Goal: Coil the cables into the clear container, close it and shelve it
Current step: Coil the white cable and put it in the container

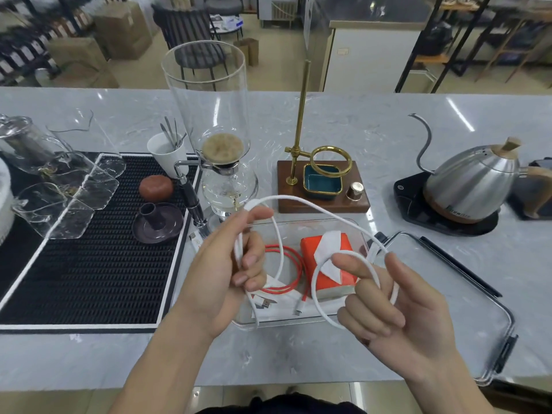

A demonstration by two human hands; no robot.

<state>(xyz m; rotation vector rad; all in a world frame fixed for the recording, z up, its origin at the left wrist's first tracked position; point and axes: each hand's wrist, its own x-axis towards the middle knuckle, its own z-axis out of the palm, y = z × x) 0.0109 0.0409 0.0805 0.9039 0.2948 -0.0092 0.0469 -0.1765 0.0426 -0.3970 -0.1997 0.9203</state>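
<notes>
My left hand (230, 264) pinches a white cable (316, 204) above the clear container (301, 322). The cable arcs over to my right hand (385, 306), where it loops around the thumb and forefinger. Its free end with a plug hangs down below my left hand. Inside the container lie a coiled red cable (288, 274) and an orange tissue pack (330, 258) with a white tissue sticking out. The container's clear lid (466, 297) with black clasps lies on the counter to the right.
A glass siphon brewer (222, 174) stands just behind the container. A brass dripper stand on a wooden base (322, 189) is behind it to the right. A steel gooseneck kettle (472, 180) sits far right. A black mat (89, 249) with glassware lies left.
</notes>
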